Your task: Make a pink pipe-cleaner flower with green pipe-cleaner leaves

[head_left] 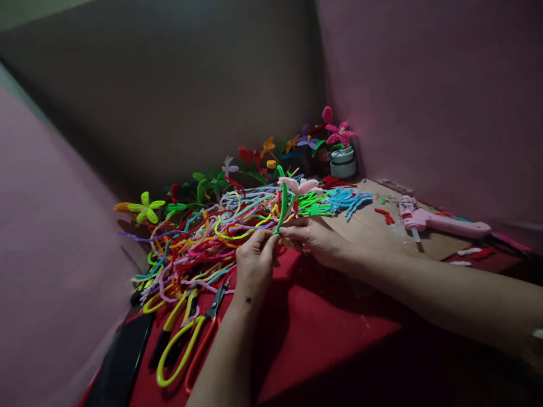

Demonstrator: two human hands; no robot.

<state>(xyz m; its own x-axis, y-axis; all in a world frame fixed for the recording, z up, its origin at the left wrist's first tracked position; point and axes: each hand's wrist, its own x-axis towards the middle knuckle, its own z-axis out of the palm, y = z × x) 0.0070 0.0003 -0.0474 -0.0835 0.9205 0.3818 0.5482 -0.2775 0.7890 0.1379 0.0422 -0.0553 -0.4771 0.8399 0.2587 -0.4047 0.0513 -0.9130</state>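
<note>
Both hands meet over the front of the red cloth, pinching a pipe-cleaner flower (283, 206) between them. Its pale pink petals (303, 185) are at the top, with a green leaf beside them and a green stem below. My left hand (257, 254) has thumb and forefinger closed at the low end of the stem. My right hand (311, 237) grips from the other side, fingertips at the same spot. Behind the hands lies a tangled heap of many-coloured pipe cleaners (220, 226).
Scissors (182, 345) with yellow and red handles and a black phone-like slab (121, 362) lie at left. A pink glue gun (445, 220) rests on a brown board (360, 223) at right. Finished flowers (146, 209) line the back, near a grey pot (343, 164).
</note>
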